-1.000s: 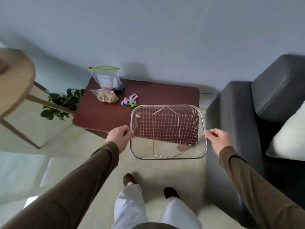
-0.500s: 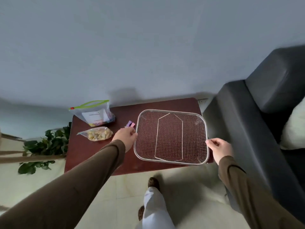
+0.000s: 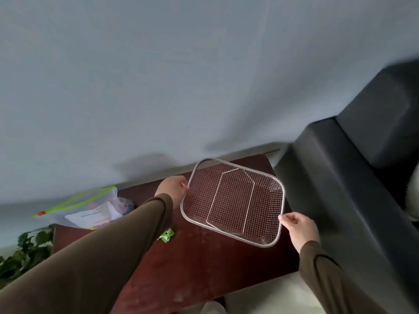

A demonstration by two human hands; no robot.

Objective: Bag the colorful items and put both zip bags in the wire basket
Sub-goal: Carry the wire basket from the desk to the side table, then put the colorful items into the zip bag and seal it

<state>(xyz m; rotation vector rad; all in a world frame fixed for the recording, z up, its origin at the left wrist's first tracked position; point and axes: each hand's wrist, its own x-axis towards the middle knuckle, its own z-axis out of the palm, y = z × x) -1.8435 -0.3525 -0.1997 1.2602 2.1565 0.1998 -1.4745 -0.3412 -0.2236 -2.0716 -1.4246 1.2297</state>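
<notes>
My dark reddish-brown wooden desk (image 3: 204, 264) carries a clear zip bag with a lime-green seal (image 3: 90, 211) at its far left and a small green wrapped piece (image 3: 166, 235) nearer, beside my sleeve.

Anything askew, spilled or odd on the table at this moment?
Nothing spilled or damaged. The wire basket, held by the left hand and right hand, sits skewed to the table edges.

Left sleeve (image 3: 95, 257) hides most colorful items (image 3: 166, 235).
</notes>
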